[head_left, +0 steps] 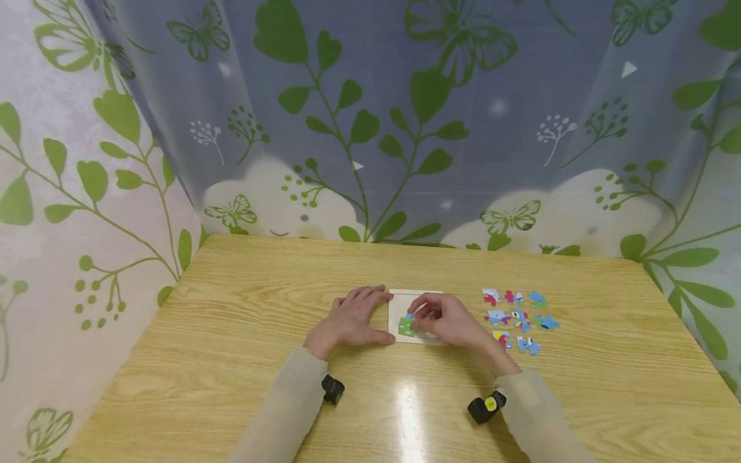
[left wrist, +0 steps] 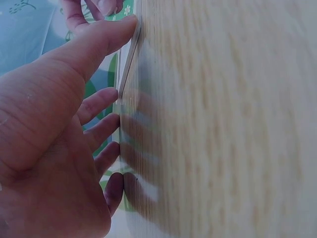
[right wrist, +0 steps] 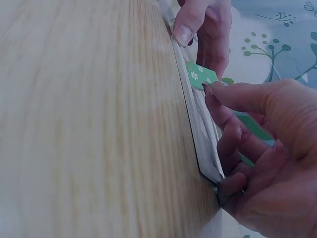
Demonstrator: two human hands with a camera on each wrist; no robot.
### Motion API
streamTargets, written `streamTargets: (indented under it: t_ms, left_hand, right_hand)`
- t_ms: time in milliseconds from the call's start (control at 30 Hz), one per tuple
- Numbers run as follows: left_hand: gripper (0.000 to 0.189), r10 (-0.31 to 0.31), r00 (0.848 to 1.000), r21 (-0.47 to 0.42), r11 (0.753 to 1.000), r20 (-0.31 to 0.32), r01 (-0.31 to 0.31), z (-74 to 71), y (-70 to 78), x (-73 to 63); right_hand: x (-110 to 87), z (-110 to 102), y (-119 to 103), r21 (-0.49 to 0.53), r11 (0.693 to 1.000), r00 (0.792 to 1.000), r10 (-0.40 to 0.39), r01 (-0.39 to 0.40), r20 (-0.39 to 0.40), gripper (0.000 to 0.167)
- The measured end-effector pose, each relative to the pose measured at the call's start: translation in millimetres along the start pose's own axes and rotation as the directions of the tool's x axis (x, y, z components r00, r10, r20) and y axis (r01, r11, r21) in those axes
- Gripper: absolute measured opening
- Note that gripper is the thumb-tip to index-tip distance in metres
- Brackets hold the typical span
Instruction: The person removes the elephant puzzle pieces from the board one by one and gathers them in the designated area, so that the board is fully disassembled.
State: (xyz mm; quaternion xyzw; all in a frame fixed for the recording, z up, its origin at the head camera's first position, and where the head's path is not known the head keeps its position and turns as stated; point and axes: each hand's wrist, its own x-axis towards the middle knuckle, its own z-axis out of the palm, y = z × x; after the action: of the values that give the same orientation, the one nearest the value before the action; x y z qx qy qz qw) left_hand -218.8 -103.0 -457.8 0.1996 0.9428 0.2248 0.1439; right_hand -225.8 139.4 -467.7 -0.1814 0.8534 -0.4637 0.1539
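A pale, shallow puzzle tray (head_left: 399,303) lies flat on the table. My left hand (head_left: 354,318) is at its left side, the thumb (left wrist: 119,34) touching the near corner and the other fingers stretched towards the far corner. Over the tray, my right hand (head_left: 450,317) pinches a green jigsaw piece (right wrist: 199,75) with white flowers between thumb and index finger. In the head view this piece overlaps the tray's near left part, partly hidden by the fingers. The right wrist view shows it tilted above the tray's rim, with the other right fingers curled beside the tray.
To the right of the tray, several loose jigsaw pieces (head_left: 520,319) in blue, red and yellow lie spread in rows on the wooden table (head_left: 231,386). A patterned curtain (head_left: 382,128) hangs behind the table's far edge. Each wrist wears a small black camera (head_left: 332,390).
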Motion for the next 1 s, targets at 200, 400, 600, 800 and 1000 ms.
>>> streamTargets:
  t_ms: [200,400,600,800,1000]
  left_hand:
    - [0.081,0.009,1.000,-0.007,1.000,0.006,-0.009,0.2,-0.4,0.3]
    - [0.080,0.004,1.000,0.001,1.000,0.000,-0.004,-0.6,-0.6,-0.2]
    - [0.081,0.018,1.000,-0.008,1.000,0.004,-0.018,-0.9,-1.3,-0.3]
    - [0.083,0.035,0.999,0.003,0.999,0.006,-0.035,-1.3,-2.8,-1.4]
    - [0.083,0.046,0.999,0.010,0.999,0.013,-0.046,-1.4,-3.4,-2.0]
  right_hand:
    - [-7.1,-6.2,1.7,0.021,1.000,1.000,0.011,-0.011,-0.011,0.015]
    - [-14.7,-12.4,5.2,0.029,1.000,1.000,-0.012,0.013,-0.019,0.016]
    - [-26.2,-21.0,6.7,0.037,0.999,0.999,-0.001,0.003,-0.035,0.017]
    - [-39.5,-33.4,8.2,0.022,1.000,0.997,0.000,0.002,-0.072,0.017]
    - [-52.9,-44.3,15.2,0.032,0.999,0.994,0.006,-0.003,-0.105,0.019]
